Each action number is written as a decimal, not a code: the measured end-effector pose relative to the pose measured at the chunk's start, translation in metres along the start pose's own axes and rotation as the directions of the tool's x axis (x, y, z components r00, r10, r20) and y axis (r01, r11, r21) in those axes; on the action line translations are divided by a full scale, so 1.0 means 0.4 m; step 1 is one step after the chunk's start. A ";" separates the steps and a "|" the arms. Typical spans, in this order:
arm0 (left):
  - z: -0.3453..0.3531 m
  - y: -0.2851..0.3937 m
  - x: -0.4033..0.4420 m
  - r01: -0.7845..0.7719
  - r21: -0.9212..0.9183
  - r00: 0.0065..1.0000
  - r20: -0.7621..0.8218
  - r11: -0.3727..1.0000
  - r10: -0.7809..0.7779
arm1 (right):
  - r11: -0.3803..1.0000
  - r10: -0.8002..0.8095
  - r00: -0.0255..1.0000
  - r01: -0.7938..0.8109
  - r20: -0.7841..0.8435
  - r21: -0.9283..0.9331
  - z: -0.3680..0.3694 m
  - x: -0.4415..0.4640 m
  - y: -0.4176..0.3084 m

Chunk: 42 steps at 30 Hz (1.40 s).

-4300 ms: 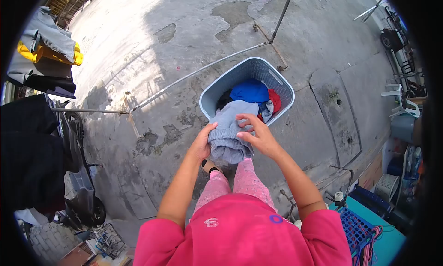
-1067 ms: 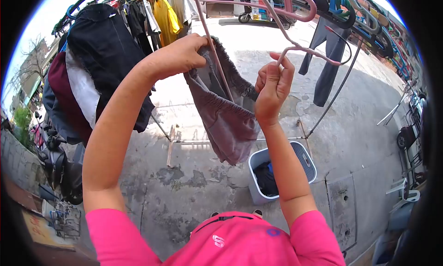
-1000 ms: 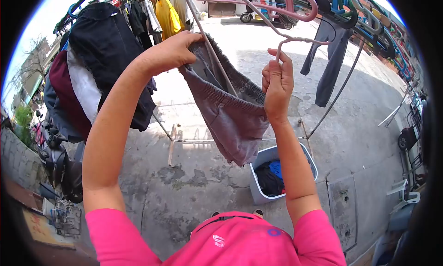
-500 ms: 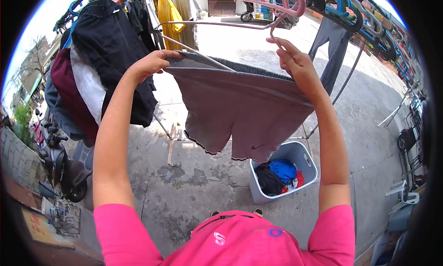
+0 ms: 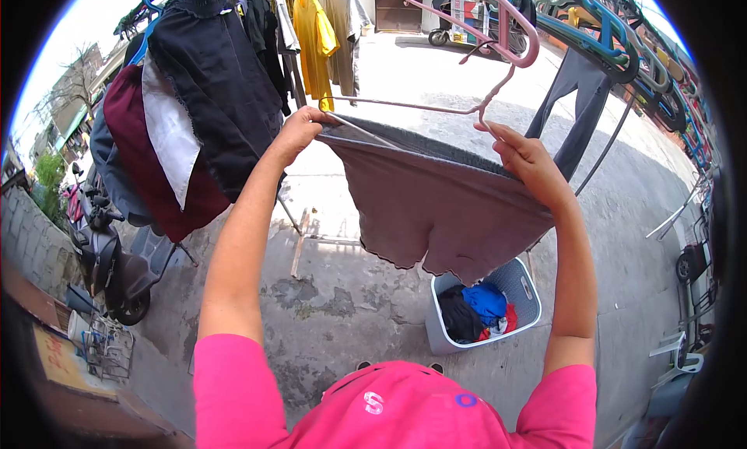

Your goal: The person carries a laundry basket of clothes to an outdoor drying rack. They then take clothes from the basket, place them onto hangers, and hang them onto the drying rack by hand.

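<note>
Grey shorts hang spread out in front of me, their waistband uppermost. At the waistband's left corner, my left hand is closed on the cloth. A thin wire hanger runs across the top, with its lower bar reaching into the waist opening. My right hand is closed at the hanger's neck, close to the right end of the waistband; its palm side is hidden. Just above is a pink plastic hanger on the rack.
Below the shorts stands a light grey laundry basket with black, blue and red clothes. Dark trousers and other garments hang at left, a yellow shirt farther back. Several hangers crowd the upper right. A motorcycle is at left.
Both hands, the shorts and the hanger sit lower and farther right in view, and the scene has shifted the same way. My left hand is nearer the right one.
</note>
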<state>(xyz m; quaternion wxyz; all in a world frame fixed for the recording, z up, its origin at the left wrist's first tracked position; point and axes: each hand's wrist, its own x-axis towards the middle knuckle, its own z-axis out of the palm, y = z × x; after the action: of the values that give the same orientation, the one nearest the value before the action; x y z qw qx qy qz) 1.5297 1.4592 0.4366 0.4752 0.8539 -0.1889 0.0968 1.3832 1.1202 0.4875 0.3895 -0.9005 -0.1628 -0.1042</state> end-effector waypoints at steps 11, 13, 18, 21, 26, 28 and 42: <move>0.038 -0.103 -0.014 0.075 -0.250 0.995 0.081 0.965 -0.056 | 0.975 -0.021 0.999 0.028 0.034 -0.220 0.014 -0.006 0.012; 0.036 -0.114 -0.018 0.048 -0.217 0.998 0.043 0.975 -0.040 | 0.980 -0.047 0.998 0.053 0.035 -0.194 0.024 0.001 0.022; 0.004 -0.054 -0.015 -0.115 0.349 0.943 -0.257 0.930 0.213 | 0.972 -0.173 0.985 0.166 -0.026 -0.165 0.058 0.041 0.027; -0.051 0.023 0.014 0.023 0.454 0.942 -0.309 0.891 0.133 | 0.963 -0.244 0.966 0.232 -0.082 -0.138 0.048 0.079 0.007; -0.125 0.115 0.046 -0.069 0.585 0.926 -0.265 0.808 0.270 | 0.985 -0.157 0.979 0.145 -0.132 -0.098 0.006 0.093 -0.021; -0.146 0.134 0.048 -0.129 0.557 0.960 -0.137 0.821 0.244 | 0.993 -0.102 0.984 0.093 -0.144 -0.073 0.019 0.095 0.009; -0.123 0.085 0.062 -0.260 0.518 0.944 -0.041 0.815 0.327 | 0.926 0.056 0.943 0.074 -0.328 0.370 0.067 0.035 0.096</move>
<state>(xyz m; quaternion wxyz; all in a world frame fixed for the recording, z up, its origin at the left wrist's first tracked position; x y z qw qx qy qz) 1.5389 1.4790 0.4975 0.2249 0.9008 -0.2556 0.2696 1.4122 1.1183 0.4483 0.5767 -0.7773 -0.1159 -0.2232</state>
